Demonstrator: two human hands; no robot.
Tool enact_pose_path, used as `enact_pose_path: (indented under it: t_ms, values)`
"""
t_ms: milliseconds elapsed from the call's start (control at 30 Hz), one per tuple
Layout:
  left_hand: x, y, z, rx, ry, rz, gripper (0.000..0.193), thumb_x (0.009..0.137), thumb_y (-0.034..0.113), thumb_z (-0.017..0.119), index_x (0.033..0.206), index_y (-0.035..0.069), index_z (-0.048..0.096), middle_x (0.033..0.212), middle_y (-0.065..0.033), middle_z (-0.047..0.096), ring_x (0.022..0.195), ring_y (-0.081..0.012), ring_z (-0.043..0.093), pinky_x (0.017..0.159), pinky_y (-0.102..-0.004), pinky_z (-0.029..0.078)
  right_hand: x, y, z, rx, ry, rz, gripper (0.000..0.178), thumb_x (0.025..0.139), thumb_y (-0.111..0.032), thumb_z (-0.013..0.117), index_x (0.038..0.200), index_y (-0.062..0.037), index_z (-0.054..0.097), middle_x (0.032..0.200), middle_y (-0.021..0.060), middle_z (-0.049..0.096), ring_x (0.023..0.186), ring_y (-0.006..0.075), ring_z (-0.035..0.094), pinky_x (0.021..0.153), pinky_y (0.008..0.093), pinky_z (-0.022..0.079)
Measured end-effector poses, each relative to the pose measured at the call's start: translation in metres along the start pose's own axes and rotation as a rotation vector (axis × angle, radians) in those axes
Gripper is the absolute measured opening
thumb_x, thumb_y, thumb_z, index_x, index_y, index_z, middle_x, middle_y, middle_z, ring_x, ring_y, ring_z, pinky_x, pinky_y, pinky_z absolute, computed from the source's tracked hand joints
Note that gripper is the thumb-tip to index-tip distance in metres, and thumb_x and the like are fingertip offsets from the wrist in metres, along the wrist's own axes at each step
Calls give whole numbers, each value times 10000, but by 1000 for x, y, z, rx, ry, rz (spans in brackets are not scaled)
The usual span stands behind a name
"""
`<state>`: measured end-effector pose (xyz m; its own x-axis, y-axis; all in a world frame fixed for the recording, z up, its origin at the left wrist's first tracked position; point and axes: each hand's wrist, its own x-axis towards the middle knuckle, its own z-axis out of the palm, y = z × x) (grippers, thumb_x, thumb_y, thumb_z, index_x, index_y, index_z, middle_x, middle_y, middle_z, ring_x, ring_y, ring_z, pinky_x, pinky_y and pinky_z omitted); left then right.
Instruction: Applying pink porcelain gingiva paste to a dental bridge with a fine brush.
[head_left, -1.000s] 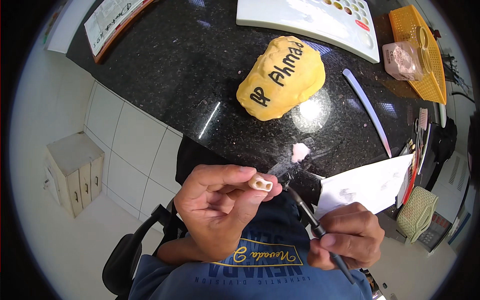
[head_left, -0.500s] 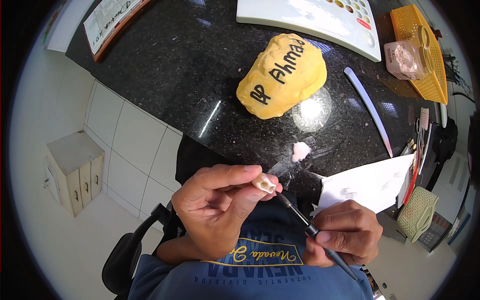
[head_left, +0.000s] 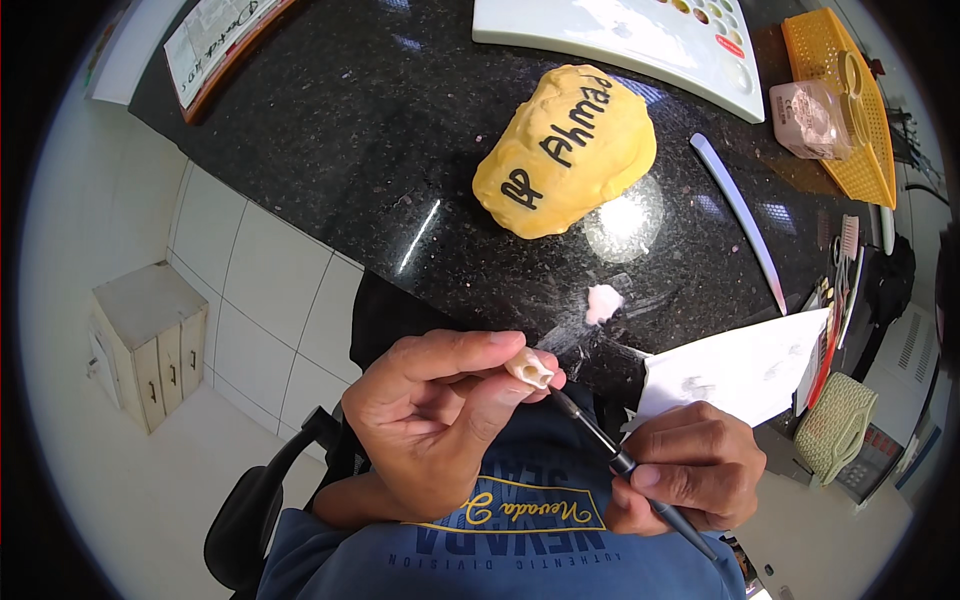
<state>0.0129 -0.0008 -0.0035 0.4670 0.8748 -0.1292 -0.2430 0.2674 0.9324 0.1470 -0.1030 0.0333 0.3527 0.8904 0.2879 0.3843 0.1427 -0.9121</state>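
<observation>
Between the thumb and fingertips of my left hand (head_left: 440, 415) is a small tooth-coloured dental bridge (head_left: 530, 369), its hollow side with two openings facing up. My right hand (head_left: 695, 465) grips a slim black-handled brush (head_left: 610, 450) like a pen. The brush's dark fine tip points up and left, at the lower right edge of the bridge; whether it touches cannot be made out. Just beyond my hands, a small pink-white blob (head_left: 603, 303) lies on the black speckled worktop (head_left: 400, 160), with whitish smears around it.
A yellow lump with black handwriting (head_left: 565, 150) sits mid-worktop. Behind it stands a white palette (head_left: 620, 50). To the right are a curved lilac stick (head_left: 740, 220), white paper (head_left: 730, 375), a clear pink-filled box (head_left: 808, 120) and a yellow basket (head_left: 840, 90). A chair armrest (head_left: 270, 500) is at left.
The brush tip has shifted very slightly up and left against the bridge's edge. Both hands keep the same grips and nearly the same places.
</observation>
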Motion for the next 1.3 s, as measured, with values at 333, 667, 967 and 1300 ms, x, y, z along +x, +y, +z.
enact_pose_path:
  t_ms: [333, 667, 967, 1300]
  values:
    - [-1, 1, -5, -188, -40, -17, 231, 801, -153, 569, 1022, -94, 534, 899, -211, 625, 866, -250, 658, 801, -374, 567, 2, -1, 0, -19, -4, -2, 227, 672, -89, 793, 800, -12, 622, 695, 104, 618, 569, 194, 633, 446, 257, 500]
    - [-1, 0, -2, -84, -17, -19, 214, 826, -87, 569, 1031, -48, 523, 855, -180, 630, 782, -215, 657, 708, -329, 574, 1, 2, 1, -16, 15, -7, 227, 674, -78, 790, 809, -15, 619, 692, 95, 615, 571, 192, 631, 446, 255, 499]
    - [-2, 3, -1, 2, 16, -44, 206, 845, -22, 573, 1042, -4, 513, 815, -143, 640, 698, -180, 657, 635, -286, 577, -9, 3, -17, -211, 33, -318, 284, 913, -310, 542, 1049, -76, 458, 776, 79, 491, 591, 142, 484, 424, 197, 414]
    - [-9, 16, -6, -419, -164, -337, 247, 878, 43, 582, 1101, -38, 515, 939, -171, 646, 832, -235, 671, 721, -307, 574, -37, -7, -40, -973, -271, 16, 317, 747, -285, 712, 1033, -159, 660, 1082, 118, 653, 1127, 379, 539, 932, 469, 439]
